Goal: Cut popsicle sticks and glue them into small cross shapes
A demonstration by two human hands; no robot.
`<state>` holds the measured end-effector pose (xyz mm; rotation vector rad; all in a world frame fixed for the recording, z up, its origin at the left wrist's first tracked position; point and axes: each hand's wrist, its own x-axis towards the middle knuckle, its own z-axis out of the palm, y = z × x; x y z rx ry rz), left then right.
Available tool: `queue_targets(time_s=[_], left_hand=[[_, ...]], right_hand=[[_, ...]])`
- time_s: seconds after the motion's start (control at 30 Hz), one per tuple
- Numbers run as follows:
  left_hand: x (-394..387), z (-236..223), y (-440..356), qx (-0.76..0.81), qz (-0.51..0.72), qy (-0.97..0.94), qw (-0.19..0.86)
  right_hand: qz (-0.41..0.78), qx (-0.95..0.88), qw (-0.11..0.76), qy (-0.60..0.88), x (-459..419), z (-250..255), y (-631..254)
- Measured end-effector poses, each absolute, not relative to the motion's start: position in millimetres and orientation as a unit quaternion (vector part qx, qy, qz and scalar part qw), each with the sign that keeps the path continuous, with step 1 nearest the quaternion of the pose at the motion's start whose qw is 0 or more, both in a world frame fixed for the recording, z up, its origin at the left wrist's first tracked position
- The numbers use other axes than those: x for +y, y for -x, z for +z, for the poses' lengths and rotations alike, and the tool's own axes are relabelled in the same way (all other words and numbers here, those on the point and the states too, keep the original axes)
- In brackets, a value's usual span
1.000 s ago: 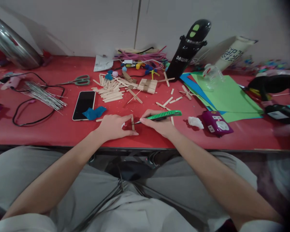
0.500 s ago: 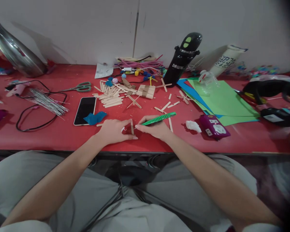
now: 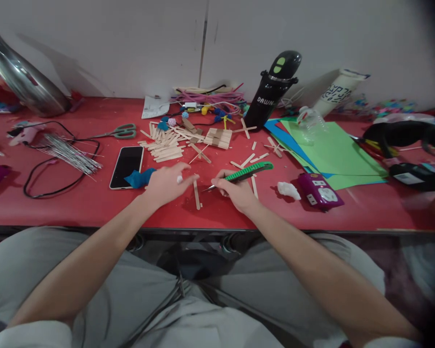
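My right hand (image 3: 235, 191) is closed around a green box cutter (image 3: 252, 171), its thin blade pointing left, just above the red tabletop. A wooden craft stick (image 3: 196, 195) lies upright in view between my two hands, beside the blade tip. Over to the left, my left hand (image 3: 166, 185) has its fingers apart, the thumb tip at the stick's far end. Something small and white shows at its fingers; I cannot make out what. A tiny stick scrap (image 3: 201, 205) lies by the near end. Blue crumpled material (image 3: 139, 179) touches the left hand's far side.
Beyond my hands lie a pile of craft sticks (image 3: 168, 145) and a joined stick panel (image 3: 218, 138). A phone (image 3: 125, 166), scissors (image 3: 121, 131) and wires (image 3: 70, 153) are leftward. Rightward are white wadding (image 3: 288, 190), a purple box (image 3: 319, 191), green paper (image 3: 348, 150) and a black bottle (image 3: 270, 92).
My left hand has lifted and drawn its fingers back from the craft stick, which now shows more fully. The box cutter has shifted slightly right, its blade away from the stick.
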<state>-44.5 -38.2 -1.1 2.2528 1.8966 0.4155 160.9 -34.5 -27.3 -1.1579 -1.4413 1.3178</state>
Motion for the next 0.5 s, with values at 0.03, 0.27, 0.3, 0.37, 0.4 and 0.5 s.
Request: queue_targets(time_s=[0.03, 0.27, 0.3, 0.37, 0.4, 0.5], left_hand=[[-29, 2, 43, 0.645, 0.158, -0.744, 0.074], [31, -2, 24, 0.641, 0.078, -0.762, 0.056], [34, -3, 24, 0.644, 0.088, -0.758, 0.052], [31, -2, 24, 0.649, 0.125, -0.749, 0.048], [27, 0, 26, 0.646, 0.150, -0.747, 0.050], [7, 11, 34, 0.611, 0.212, -0.758, 0.085]], right_hand=[[0.520, -0.574, 0.421, 0.472, -34, -28, -161], [0.453, -0.606, 0.347, 0.554, -28, -8, -184], [0.416, -0.634, 0.297, 0.580, -27, -2, -191], [0.351, -0.677, 0.208, 0.612, -24, 7, -202], [0.319, -0.687, 0.170, 0.630, -22, 10, -206], [0.221, -0.694, 0.102, 0.678, -16, 11, -209]])
